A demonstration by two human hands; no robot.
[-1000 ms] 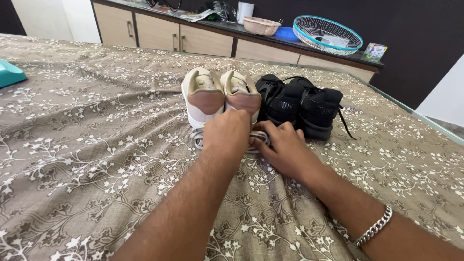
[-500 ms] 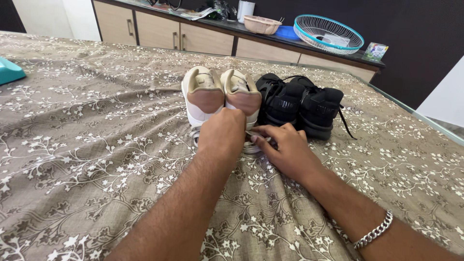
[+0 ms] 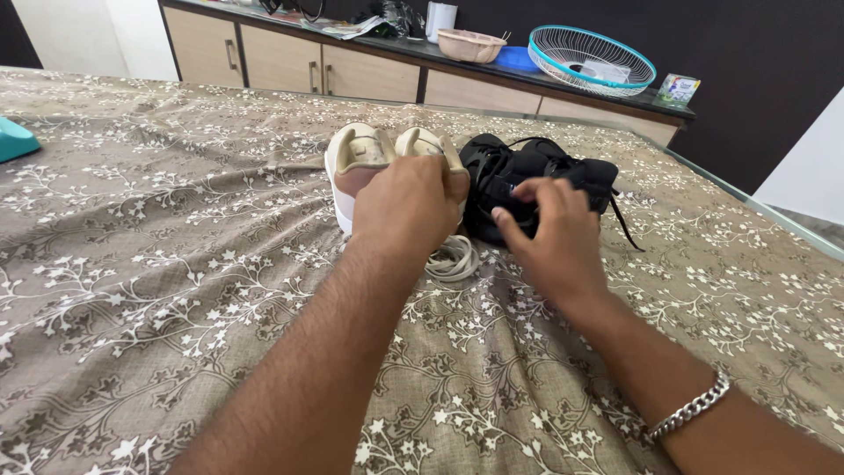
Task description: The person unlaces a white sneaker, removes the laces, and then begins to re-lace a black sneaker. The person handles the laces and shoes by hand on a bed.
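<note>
Both hands have risen off the laces [image 3: 453, 258]: left hand [image 3: 406, 204] grips the white shoe [image 3: 352, 167]; right hand [image 3: 549, 230], at three o'clock, opens onto the black shoes [image 3: 501, 171]; laces unthreaded.

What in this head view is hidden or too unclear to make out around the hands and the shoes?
- Heels of the white shoes: mostly covered by the left hand; its grip cannot be told.
- Black shoes: near side hidden by the right hand; whether fingertips touch them is unclear.
- White laces: partly behind the left hand.
- Teal object: cut off by the left edge.
- Items on the counter: too small.
</note>
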